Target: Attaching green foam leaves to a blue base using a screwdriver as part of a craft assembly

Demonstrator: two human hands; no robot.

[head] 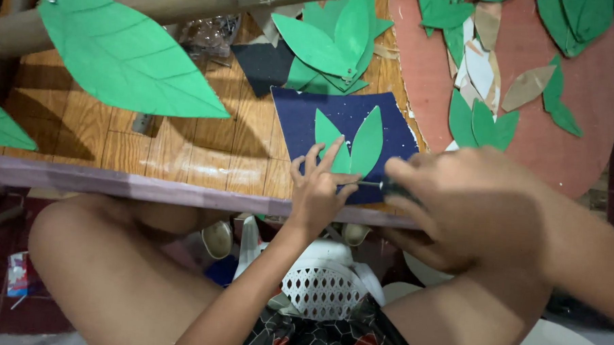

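We've got two green foam leaves (pixel 352 145) lying flat on a dark blue mat (pixel 390 124) at the table's near edge (pixel 150 187). We'd judge them light, thin and floppy: they'll slide or buckle if pinched, so flat pressure near the base is the better hold. Left hand (pixel 318 190), fingers spread, presses down on the leaves' near ends, touching them. Right hand (pixel 469 205) is closed around a thin dark tool (pixel 381 186), its tip pointing left at the leaf base, just right of the left fingers. More leaves are piled farther back.
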